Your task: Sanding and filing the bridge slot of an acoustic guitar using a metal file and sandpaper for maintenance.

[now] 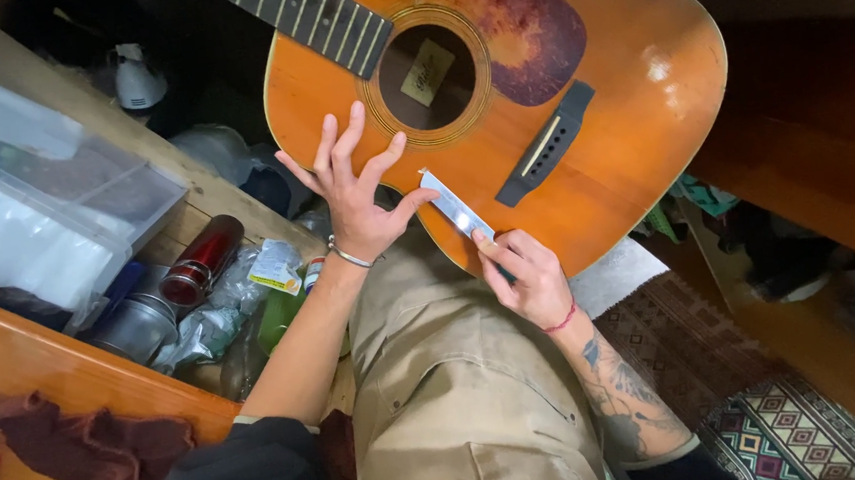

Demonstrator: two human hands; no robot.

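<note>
The guitar [579,109] lies across the person's lap, strings absent over the soundhole. The left hand [355,200] rests spread open on its top. The right hand [525,278] pinches a flat metal strip [455,208] against the lower edge; work appears under way.

Guitar neck [301,13] (cut off above)
</note>
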